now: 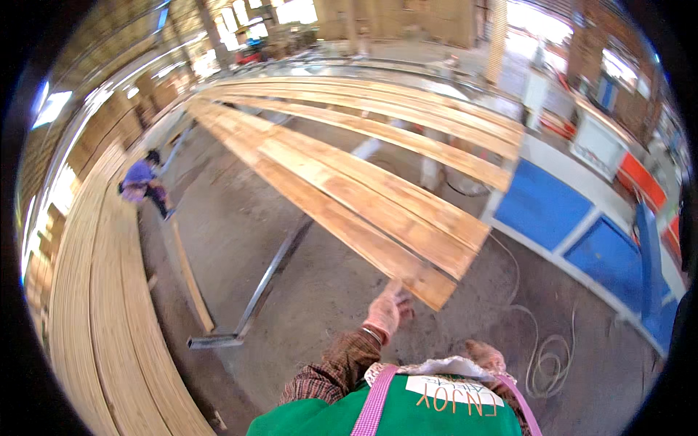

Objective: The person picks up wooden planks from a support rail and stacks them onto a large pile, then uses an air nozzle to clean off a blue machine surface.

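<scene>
My left hand (pixel 389 314), in a pale pinkish glove or covering, reaches forward to a long wooden board (pixel 327 211). Its fingers are stretched out and apart, with the fingertips at the board's near edge, close to the right end. Whether they press on it is too blurred to tell. Two more boards lie alongside just beyond, their ends roughly level. Close to the front of my green apron (pixel 327 416), my right hand (pixel 486 356) is held low. Motion blur smears its fingers, and nothing shows clearly in it.
Farther off, more long boards (pixel 436 149) fan out across metal supports. A blue-and-grey machine (pixel 545 196) stands on the right. A coiled hose (pixel 550 363) lies on the floor. Stacked boards (pixel 109 291) run along the left, where a person in purple (pixel 138 180) sits. A metal bar (pixel 273 269) crosses the floor.
</scene>
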Available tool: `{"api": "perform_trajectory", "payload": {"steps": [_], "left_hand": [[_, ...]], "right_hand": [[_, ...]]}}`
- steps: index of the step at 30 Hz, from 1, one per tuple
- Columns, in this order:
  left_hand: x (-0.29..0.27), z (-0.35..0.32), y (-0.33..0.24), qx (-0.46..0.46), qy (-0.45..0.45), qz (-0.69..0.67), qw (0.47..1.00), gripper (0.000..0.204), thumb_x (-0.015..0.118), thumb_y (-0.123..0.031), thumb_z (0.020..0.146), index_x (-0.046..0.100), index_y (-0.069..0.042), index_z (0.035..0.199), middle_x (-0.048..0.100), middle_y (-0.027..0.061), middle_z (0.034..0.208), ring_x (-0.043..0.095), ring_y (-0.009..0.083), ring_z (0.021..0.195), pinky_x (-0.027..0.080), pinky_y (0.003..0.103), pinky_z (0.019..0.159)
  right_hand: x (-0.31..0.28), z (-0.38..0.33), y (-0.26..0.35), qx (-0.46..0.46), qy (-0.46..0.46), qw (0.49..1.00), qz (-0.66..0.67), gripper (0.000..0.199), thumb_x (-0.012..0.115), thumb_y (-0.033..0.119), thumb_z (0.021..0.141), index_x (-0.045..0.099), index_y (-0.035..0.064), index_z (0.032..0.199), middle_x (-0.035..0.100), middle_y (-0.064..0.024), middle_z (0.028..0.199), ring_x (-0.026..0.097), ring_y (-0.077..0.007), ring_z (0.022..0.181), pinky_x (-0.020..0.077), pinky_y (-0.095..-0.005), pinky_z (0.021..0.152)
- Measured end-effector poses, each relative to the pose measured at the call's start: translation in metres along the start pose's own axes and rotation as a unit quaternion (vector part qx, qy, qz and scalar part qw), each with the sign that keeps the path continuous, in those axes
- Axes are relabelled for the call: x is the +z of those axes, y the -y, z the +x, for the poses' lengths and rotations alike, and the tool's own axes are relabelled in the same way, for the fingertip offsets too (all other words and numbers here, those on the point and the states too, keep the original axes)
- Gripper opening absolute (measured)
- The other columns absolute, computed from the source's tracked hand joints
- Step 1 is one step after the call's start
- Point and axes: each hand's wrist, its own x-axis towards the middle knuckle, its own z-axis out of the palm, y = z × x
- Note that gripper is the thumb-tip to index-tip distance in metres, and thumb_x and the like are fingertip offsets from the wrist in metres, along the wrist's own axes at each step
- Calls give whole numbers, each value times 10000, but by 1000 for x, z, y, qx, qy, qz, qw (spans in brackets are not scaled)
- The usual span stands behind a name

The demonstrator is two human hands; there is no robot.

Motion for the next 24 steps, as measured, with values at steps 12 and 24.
{"api": "perform_trajectory", "payload": {"steps": [12,24], "left_hand": [[6,-23,9,-3,16,-7,1000,553,543,-447,1062,479,-131,1511,670,92,1276,650,274,1092,530,463,930],[117,0,45,57,-251,-225,940,538,738,-453,961,611,-104,1350,670,73,1288,663,273,1142,597,470,867]], "right_hand": [[-166,150,105,-215,-300,929,-19,657,781,320,819,599,45,1388,565,-200,1443,523,-407,1333,422,-487,1129],[-213,213,120,-507,-244,802,-203,624,778,353,668,654,42,1195,577,-156,1244,504,-398,1227,381,-557,1059]]}}
